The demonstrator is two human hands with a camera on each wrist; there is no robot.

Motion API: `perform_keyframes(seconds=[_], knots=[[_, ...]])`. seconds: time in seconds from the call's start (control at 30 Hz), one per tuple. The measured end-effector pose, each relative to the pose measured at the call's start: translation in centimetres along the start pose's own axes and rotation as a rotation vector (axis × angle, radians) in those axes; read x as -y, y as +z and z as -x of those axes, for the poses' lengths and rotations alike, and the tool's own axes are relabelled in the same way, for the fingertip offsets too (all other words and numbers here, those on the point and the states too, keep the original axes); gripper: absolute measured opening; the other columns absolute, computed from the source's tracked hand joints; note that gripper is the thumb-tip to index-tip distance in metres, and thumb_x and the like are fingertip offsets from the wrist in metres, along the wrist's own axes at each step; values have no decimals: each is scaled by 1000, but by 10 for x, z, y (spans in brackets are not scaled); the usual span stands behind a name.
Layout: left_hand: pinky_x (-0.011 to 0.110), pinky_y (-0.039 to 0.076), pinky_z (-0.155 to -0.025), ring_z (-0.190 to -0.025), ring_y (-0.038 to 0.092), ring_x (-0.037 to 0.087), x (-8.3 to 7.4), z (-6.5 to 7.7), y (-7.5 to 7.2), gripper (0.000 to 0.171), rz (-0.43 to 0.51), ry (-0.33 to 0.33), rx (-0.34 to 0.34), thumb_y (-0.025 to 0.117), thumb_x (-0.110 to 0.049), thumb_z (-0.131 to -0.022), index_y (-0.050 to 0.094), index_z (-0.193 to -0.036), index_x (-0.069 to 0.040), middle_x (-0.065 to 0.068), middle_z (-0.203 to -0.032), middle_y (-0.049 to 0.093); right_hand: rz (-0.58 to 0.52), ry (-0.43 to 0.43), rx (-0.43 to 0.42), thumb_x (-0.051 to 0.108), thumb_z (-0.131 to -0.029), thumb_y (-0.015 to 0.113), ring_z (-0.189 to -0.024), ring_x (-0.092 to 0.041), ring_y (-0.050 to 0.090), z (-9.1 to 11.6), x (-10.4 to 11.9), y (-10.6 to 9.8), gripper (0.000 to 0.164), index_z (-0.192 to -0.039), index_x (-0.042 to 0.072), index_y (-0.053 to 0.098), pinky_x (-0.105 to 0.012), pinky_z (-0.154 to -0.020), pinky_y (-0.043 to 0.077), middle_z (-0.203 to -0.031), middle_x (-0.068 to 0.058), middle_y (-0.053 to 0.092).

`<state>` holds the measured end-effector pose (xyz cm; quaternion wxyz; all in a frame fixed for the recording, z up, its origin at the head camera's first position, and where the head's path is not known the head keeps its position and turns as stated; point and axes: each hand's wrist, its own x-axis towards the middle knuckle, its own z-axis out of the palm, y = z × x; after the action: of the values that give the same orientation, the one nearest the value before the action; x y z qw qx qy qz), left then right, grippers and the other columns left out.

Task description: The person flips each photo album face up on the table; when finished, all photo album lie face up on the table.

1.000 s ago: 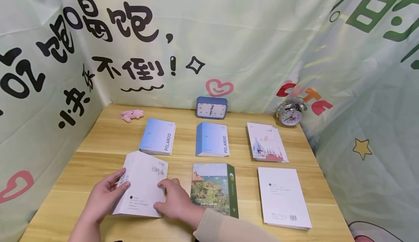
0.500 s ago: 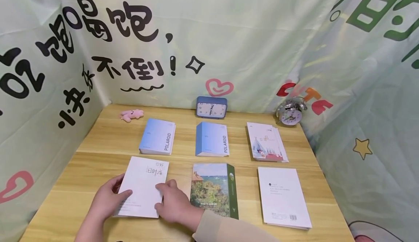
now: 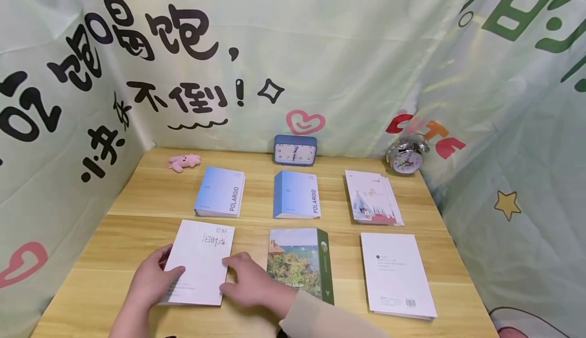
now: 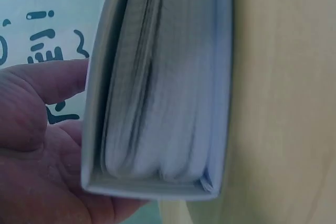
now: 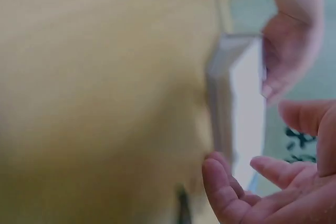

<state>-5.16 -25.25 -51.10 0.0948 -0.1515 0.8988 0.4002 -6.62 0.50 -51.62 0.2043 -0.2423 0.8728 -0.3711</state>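
A thick white photo album (image 3: pixel 201 267) with dark lettering lies at the front left of the table. My left hand (image 3: pixel 153 279) holds it by its spine side, the thumb over the cover and the fingers round the spine. In the left wrist view the page ends of the white album (image 4: pixel 157 87) face the camera. My right hand (image 3: pixel 252 279) is at the album's right edge, thumb and fingers spread and relaxed. The right wrist view shows the right hand (image 5: pixel 283 182) with a gap between thumb and fingers, close to the album's open side.
Right of it lies a landscape-cover album (image 3: pixel 293 256), partly behind my right forearm; further right, another white album (image 3: pixel 398 277). Behind are two blue albums (image 3: pixel 220 190) and a tent-picture album (image 3: pixel 371 198). A pink toy (image 3: pixel 184 162), blue clock (image 3: pixel 295 151) and silver alarm clock (image 3: pixel 406 156) stand at the back.
The white album has tipped over from showing its spine to lying cover up. My left hand has shifted slightly right with it, and my right hand has eased a little away from its edge.
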Motion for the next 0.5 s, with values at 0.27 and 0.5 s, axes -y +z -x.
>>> perform_keyframes(seconds=[0.27, 0.5], knots=[[70, 32, -112, -138, 37, 59, -35, 8, 23, 82, 105, 40, -402, 86, -15, -86, 44, -151, 11, 40, -150, 40, -165, -49, -147, 25, -100, 75, -116, -28, 64, 29, -21, -53, 60, -151, 3, 54, -27, -88, 56, -143, -10, 59], [61, 50, -96, -122, 56, 45, -78, 17, 59, 59, 196, 234, -438, 87, -11, -86, 60, -137, 6, 28, -134, 59, -285, -65, -370, 13, -99, 75, -113, -42, 63, 59, -59, -89, 52, -144, -6, 57, -29, -87, 59, -131, -24, 60]])
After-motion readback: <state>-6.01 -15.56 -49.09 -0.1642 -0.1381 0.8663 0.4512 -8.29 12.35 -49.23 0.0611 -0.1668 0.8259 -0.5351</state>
